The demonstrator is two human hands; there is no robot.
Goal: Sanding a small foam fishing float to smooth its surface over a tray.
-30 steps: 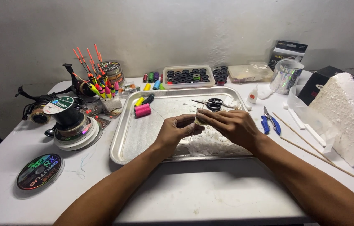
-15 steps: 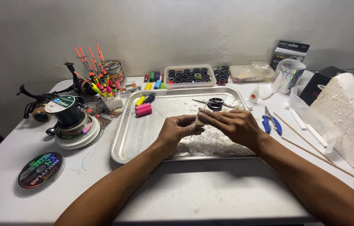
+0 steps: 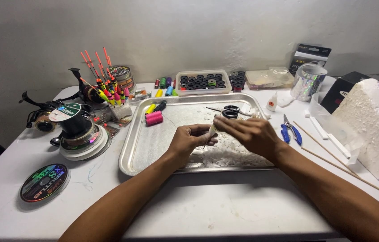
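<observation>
While over tray (image 3: 132, 148), white float body (image 3: 212, 130) pinched between left hand (image 3: 190, 140), right hand (image 3: 250, 134).

Item: small white foam piece (image 3: 212, 130), slender and tapered, spindle-like.
Pose: stood tilted, upper end leaning right.
Position: was pinched between the fingertips of the left hand (image 3: 190, 141) and the right hand (image 3: 250, 134).
Location: was held above the metal tray (image 3: 144, 148), over white foam shavings (image 3: 225, 156).

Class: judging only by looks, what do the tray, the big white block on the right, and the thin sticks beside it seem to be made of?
Tray: probably aluminium or steel, with a dull silvery sheen and rolled rim.
White block: seemingly expanded foam, with a grainy, crumbly white surface.
Thin sticks: likely wood or bamboo, pale tan, matte and straight.
</observation>
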